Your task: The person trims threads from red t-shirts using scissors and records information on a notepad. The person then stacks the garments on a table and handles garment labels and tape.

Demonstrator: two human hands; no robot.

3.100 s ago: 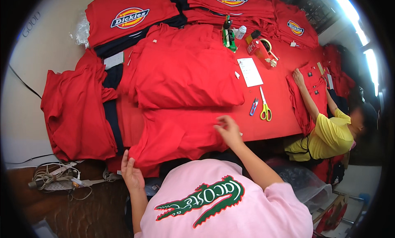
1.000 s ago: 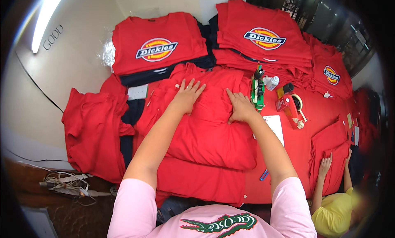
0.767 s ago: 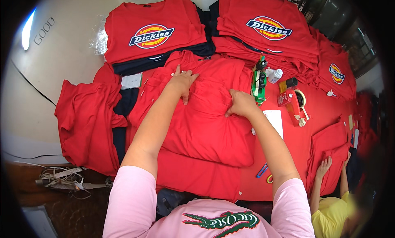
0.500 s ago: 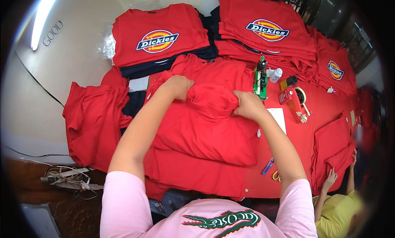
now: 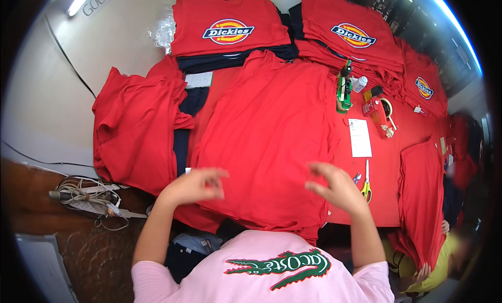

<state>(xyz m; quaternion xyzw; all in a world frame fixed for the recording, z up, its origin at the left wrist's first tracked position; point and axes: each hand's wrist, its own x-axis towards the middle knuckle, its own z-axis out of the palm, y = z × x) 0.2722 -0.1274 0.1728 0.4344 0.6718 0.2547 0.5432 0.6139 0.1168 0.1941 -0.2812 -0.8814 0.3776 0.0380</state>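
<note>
A red shirt lies spread flat on the table in front of me, its lower part hanging toward my body. My left hand hovers by its lower left side, fingers apart and holding nothing. Across from it, my right hand is above the lower right part of the cloth, thumb and fingers spread. Both palms face inward. Whether any fingertip touches the fabric I cannot tell.
Folded red shirts with printed logos are stacked at the back. Crumpled red cloth lies left. On the right are a green tape dispenser, a red tape dispenser, a paper, yellow-handled scissors and a co-worker handling red cloth.
My hands have let go of the bunched red shirt and come back nearer my body, opening. The shirt now lies flat. The co-worker's cloth has shifted toward the near edge.
</note>
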